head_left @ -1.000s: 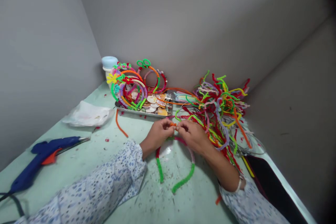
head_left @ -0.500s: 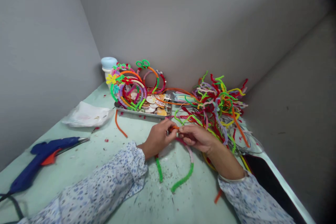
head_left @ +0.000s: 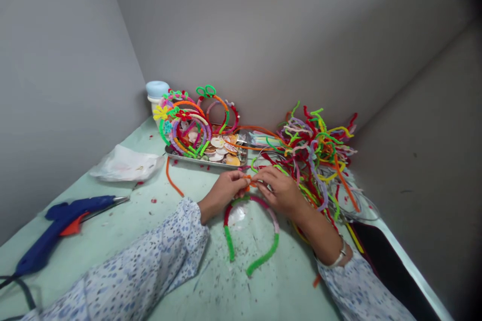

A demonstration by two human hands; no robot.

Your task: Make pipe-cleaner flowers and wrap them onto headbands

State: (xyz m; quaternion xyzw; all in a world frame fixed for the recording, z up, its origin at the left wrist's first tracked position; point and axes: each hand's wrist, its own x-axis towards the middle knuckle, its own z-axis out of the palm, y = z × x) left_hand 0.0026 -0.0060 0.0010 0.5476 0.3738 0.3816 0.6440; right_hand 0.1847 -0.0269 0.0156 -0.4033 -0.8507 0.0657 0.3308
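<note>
On the tabletop (head_left: 226, 298), a multicoloured headband (head_left: 276, 225) lies with its ends toward the person. Just beyond its top, the left hand (head_left: 225, 190) and right hand (head_left: 280, 193) angle inward from either side, both pinching a small orange fuzzy piece (head_left: 247, 183), which should prove light, soft and bendable, best taken by its edges.

Soft, even light lay over the table (head_left: 214, 281), and there, a darker band slanted across the wall (head_left: 263, 35)! Black swallowed the upper right corner; the orange pipe cleaner (head_left: 247, 184) came out slightly blurred.
</note>
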